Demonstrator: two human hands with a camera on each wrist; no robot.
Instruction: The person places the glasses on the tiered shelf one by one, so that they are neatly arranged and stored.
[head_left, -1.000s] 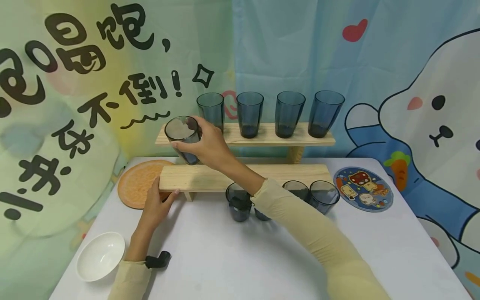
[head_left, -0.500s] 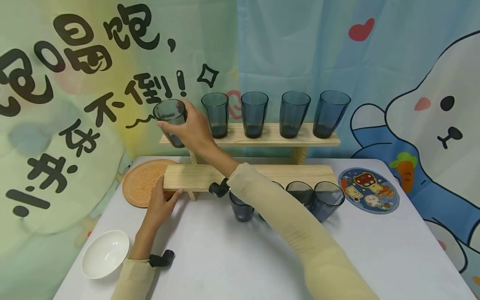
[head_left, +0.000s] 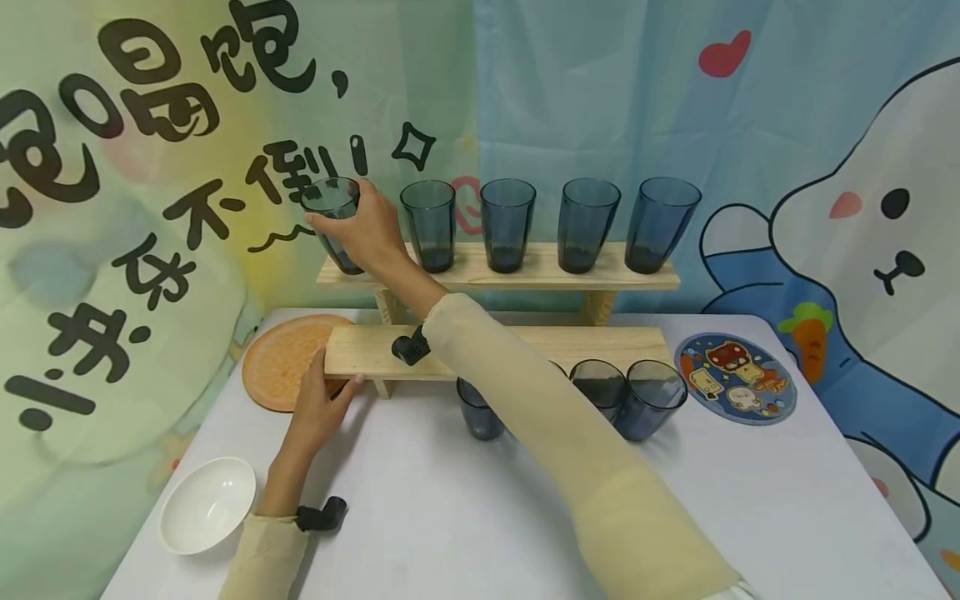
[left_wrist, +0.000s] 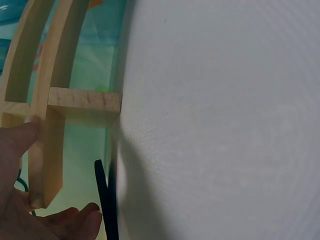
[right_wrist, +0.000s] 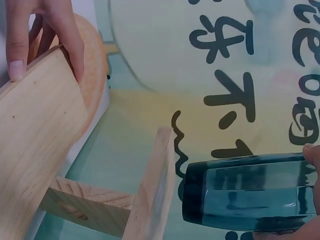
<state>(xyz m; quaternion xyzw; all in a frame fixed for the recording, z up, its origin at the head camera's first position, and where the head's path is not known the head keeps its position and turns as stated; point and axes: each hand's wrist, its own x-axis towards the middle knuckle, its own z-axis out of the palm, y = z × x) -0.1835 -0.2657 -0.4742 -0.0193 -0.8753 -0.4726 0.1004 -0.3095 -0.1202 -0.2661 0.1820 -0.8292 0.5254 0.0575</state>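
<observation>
My right hand (head_left: 366, 227) holds a blue-grey drinking glass (right_wrist: 250, 192) round its sides, thumb on one side and fingers on the other. That glass is at the left end of the upper wooden shelf (head_left: 468, 260), its base right by the board in the right wrist view. Along the same board stands a row of several matching glasses (head_left: 507, 221). My left hand (head_left: 318, 410) grips the left end of the lower wooden shelf (head_left: 367, 346), thumb and fingers on either side of the board, as the left wrist view (left_wrist: 45, 165) also shows.
More glasses (head_left: 651, 400) stand on the white table (head_left: 450, 517) before the lower shelf, partly behind my right sleeve. A white bowl (head_left: 208, 504) sits front left. An orange round mat (head_left: 277, 362) lies left of the stand, a blue patterned mat (head_left: 735, 379) right. A printed cloth (head_left: 585, 100) hangs behind.
My right hand has carried the glass up and left, from over the lower shelf to the upper shelf's left end. My left hand has kept its grip on the lower board.
</observation>
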